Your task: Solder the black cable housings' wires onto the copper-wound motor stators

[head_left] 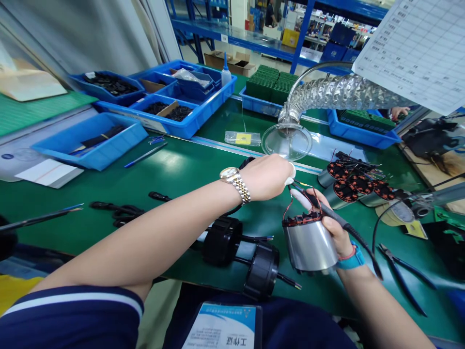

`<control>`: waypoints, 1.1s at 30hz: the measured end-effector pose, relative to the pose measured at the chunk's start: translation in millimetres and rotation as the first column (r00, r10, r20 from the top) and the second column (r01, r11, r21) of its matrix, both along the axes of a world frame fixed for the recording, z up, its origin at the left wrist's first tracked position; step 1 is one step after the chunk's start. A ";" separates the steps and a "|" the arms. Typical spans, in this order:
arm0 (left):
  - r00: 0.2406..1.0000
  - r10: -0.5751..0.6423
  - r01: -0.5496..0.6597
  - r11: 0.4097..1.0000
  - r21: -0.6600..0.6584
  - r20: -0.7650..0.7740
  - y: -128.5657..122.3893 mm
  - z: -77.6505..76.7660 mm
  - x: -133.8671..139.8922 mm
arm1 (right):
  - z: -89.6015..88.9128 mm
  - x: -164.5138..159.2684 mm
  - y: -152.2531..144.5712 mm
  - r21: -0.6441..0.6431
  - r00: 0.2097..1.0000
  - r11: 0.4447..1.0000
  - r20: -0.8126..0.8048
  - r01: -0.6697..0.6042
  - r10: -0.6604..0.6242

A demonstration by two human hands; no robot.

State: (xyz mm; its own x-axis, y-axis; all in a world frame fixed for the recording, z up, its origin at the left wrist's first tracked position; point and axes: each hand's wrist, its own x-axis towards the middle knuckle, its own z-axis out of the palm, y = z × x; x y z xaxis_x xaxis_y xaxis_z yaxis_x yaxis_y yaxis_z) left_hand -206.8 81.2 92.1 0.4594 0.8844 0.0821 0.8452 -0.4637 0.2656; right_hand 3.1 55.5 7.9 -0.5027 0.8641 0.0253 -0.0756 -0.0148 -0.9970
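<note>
Badge [218, 327] hangs closest to me, and two black caps [259, 271] lie past it on the green desk [196, 174]. Pliers [401, 274] lie off to the right. My right hand [340, 237] grips a silver can [310, 247] with red wires [303, 220] on top, right of the caps. My left hand [267, 177] is closed by the wires; from far away I cannot tell what it pinches. Further off I see more silver cans [343, 191], a round clear hood [286, 140], blue bins [189, 128] and a blue shelf [254, 41].
</note>
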 end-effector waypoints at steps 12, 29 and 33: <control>0.948 0.140 -0.043 0.947 -0.319 0.287 -13.3 -22.9 13.7 | -70.0 12.8 15.5 0.656 0.942 0.751 0.202 0.074 -0.269; 0.889 0.135 0.093 0.882 -0.461 0.438 -10.9 -49.5 28.6 | -34.6 26.4 -34.5 0.636 0.891 0.728 0.137 0.255 -0.432; 0.863 0.203 0.039 0.886 -0.461 0.463 -13.6 -54.0 30.3 | -31.0 22.7 -1.3 0.575 0.919 0.797 0.188 0.183 -0.346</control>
